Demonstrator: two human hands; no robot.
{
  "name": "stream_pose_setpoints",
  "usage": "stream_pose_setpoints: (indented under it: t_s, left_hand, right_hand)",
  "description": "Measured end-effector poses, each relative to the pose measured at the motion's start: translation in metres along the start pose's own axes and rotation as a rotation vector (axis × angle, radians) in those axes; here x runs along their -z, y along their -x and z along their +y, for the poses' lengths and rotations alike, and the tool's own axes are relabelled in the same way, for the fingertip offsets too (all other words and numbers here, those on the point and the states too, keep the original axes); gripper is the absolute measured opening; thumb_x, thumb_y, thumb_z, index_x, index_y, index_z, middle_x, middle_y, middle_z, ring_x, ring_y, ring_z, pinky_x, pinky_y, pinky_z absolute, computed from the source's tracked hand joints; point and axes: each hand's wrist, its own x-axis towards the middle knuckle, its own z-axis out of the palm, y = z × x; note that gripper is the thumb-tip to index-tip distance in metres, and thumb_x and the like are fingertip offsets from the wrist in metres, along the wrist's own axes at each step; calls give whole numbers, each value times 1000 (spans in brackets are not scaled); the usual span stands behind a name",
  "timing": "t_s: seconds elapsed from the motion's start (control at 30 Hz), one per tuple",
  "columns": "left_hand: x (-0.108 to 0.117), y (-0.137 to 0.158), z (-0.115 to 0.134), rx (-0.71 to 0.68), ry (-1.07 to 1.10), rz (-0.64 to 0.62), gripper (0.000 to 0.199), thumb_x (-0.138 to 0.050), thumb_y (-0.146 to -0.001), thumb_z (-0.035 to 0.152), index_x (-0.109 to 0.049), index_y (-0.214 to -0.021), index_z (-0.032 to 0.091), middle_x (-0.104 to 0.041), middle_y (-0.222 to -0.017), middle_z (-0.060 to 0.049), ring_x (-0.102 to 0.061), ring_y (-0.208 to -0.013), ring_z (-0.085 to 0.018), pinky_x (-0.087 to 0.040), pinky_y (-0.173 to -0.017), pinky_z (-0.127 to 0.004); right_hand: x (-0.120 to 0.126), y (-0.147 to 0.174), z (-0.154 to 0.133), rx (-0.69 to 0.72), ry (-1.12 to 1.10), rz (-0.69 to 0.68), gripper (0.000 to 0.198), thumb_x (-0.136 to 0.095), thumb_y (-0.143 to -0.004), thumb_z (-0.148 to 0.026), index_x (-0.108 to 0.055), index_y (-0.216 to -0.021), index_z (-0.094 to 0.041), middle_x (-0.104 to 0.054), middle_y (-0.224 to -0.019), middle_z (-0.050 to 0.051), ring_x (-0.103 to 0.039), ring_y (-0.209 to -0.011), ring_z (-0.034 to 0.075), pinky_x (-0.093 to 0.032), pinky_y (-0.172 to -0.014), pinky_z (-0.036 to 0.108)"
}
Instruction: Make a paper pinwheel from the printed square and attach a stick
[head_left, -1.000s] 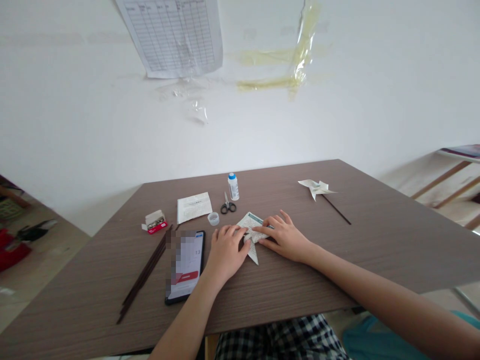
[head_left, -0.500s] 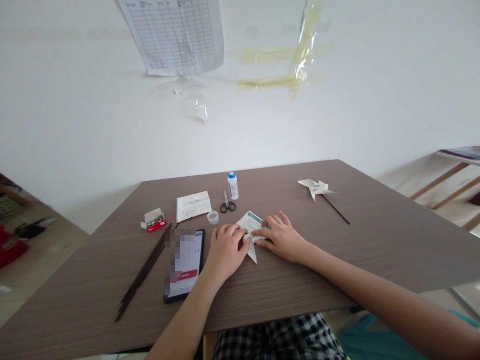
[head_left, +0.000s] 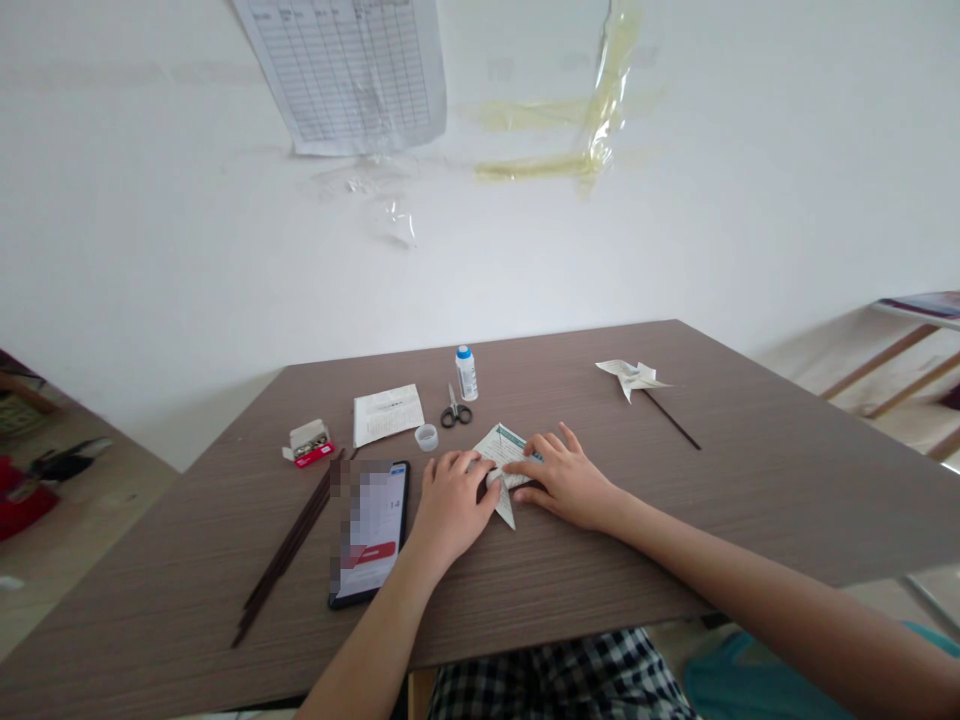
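Observation:
A folded paper pinwheel (head_left: 501,438) of printed paper with a green strip lies on the table under both my hands. My left hand (head_left: 454,497) has its thumb and curled fingers pressed on the pinwheel's left side and centre. One pointed blade sticks out below the left thumb. My right hand (head_left: 568,478) rests at the right side, its index fingertip on the centre and its other fingers spread; its thumb lies apart from the index finger. My hands hide much of the paper.
Left of my hands lie a phone (head_left: 373,530), dark sticks (head_left: 289,545) and a small red-and-white box (head_left: 310,445). Beyond stand a clear cap (head_left: 426,437), scissors (head_left: 454,410), a white bottle (head_left: 466,374) and folded paper (head_left: 388,415). A finished pinwheel (head_left: 634,378) lies right.
The paper fold between my right thumb and index finger no longer shows there, and the thumb sits slightly lower. My left hand has hardly moved.

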Motion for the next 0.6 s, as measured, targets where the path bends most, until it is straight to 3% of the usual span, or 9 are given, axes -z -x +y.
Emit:
stream_pose_setpoints:
  t_s: [0.2,0.4,0.6]
  left_hand:
    - [-3,1,-3,-26,-8,31,30,-72,-115,31,-88,-140,30,-83,-153,-10,-70,-150,-39,-51,-133,-63]
    - [-5,1,-5,-40,-23,33,31,-69,-116,31,-87,-142,31,-83,-154,-9,-70,-149,-38,-52,-132,-64]
    - [-4,1,-4,-37,-18,33,30,-71,-115,30,-88,-139,30,-83,-153,-10,-70,-149,-39,-52,-131,-65]
  right_hand:
    - [-3,-2,9,-11,-110,1,43,-59,-124,-57,-80,-157,-40,-73,-149,14,-66,-144,38,-30,-139,82]
    - [-3,-2,16,-30,-216,8,44,-58,-124,-50,-78,-161,-40,-74,-145,14,-67,-143,36,-27,-142,82]
    - [-6,-2,15,-12,-168,2,44,-57,-125,-54,-77,-162,-42,-73,-148,13,-66,-143,37,-24,-141,85]
